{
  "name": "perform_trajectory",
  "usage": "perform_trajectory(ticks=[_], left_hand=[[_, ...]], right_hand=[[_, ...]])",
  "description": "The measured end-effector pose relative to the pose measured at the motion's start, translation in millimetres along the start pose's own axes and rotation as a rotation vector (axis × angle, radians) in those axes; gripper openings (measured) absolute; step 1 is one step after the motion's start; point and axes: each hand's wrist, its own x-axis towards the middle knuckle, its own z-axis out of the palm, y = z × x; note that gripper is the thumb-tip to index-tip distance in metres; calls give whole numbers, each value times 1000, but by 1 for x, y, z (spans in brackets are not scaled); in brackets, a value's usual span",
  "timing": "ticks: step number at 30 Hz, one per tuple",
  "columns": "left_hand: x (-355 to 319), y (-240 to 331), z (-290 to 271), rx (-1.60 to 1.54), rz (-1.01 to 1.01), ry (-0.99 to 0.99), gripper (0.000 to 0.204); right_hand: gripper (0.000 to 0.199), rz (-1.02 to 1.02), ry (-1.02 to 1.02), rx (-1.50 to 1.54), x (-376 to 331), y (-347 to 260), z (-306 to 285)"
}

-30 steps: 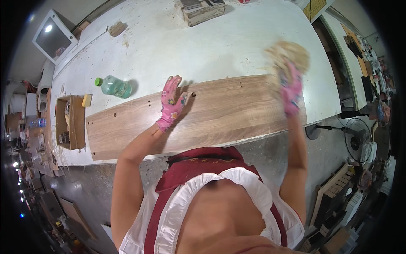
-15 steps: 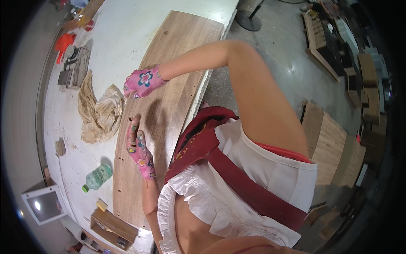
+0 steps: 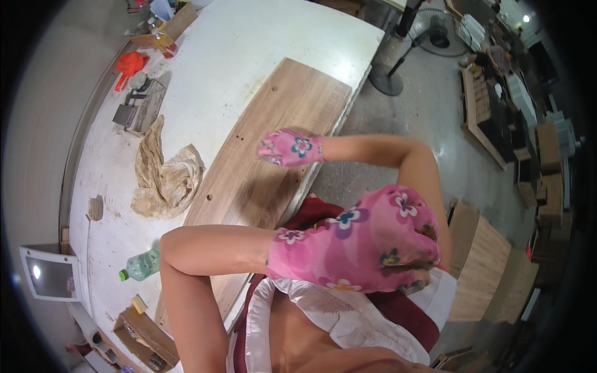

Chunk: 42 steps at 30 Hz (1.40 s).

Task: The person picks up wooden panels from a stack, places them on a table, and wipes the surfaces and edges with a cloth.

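Observation:
A long wood-grain board [image 3: 249, 168] with several small holes lies on the white worktable [image 3: 205, 81]. My right hand [image 3: 291, 148], in a pink flowered glove, rests curled on the board near its middle; whatever its fingers may hold is hidden. My left hand [image 3: 360, 248], gloved alike, is raised across my chest, close to the camera. Its fingers are bent inward with dark, soiled tips, and I see nothing in them. A crumpled, stained cloth [image 3: 174, 183] lies beside the board's left edge.
A green-capped bottle [image 3: 142, 265] lies on the table beside an open wooden box [image 3: 144, 339]. Farther back are an orange-red item [image 3: 130, 64] and a grey block with tools [image 3: 144, 107]. A standing fan [image 3: 387, 79] and stacked boards [image 3: 488, 267] occupy the floor at right.
My left hand has left the board, rising across my chest toward the right, its fingers now bent. My right hand has moved from the board's left edge toward its right side. The view has shifted.

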Motion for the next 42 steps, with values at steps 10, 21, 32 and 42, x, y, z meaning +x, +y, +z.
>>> perform_trajectory(ticks=[10, 21, 32, 42], left_hand=[[2, -18, 5, -115, -13, -40, 31], [7, -25, 8, -168, -29, -82, 33], [3, -23, 6, -169, 4, -14, 35], [24, 3, 11, -214, 150, 75, 37]], right_hand=[[25, 132, 102, 119, -40, 13, 2], [22, 111, 69, 107, -41, 16, 9], [24, 87, -95, 62, -27, 3, -9], [25, -42, -383, 39, -9, -11, -19]])
